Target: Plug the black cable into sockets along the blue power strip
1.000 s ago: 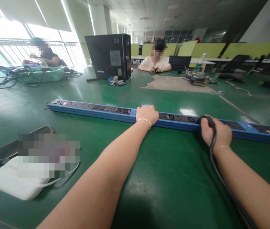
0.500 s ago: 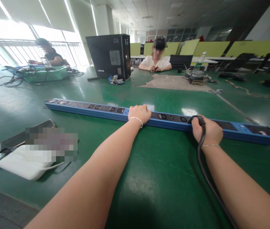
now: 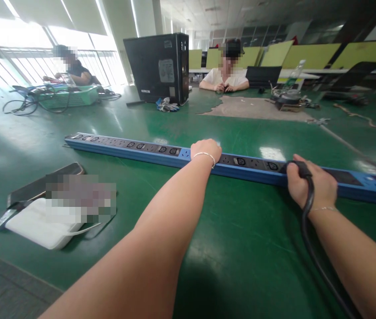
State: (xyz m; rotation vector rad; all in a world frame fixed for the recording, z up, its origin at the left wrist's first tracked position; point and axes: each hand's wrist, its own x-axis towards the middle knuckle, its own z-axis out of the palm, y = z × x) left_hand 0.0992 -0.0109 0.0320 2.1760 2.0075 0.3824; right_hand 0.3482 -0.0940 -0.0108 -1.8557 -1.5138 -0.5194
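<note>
A long blue power strip (image 3: 135,156) with rows of black sockets lies across the green table, its right end running out of view. My left hand (image 3: 206,149) is closed over the strip near its middle, fingers wrapped round the far side. Further right, my right hand (image 3: 314,181) is closed on the black plug (image 3: 300,169) of a power cord. The plug sits at the sockets on the strip's top; how deep it is seated I cannot tell. From it the thick black cord (image 3: 307,239) hangs down past my right wrist.
On the left lie a white power bank-like block (image 3: 38,226) and a dark phone-like slab (image 3: 48,179). Behind the strip stand a black computer case (image 3: 156,66), gloves (image 3: 167,105) and a green basket (image 3: 88,96). Two people sit beyond, and a bottle (image 3: 296,75) stands at back right.
The view has shifted, so the strip and both hands appear further right. My left hand keeps its hold on the strip, and my right hand still grips the plug.
</note>
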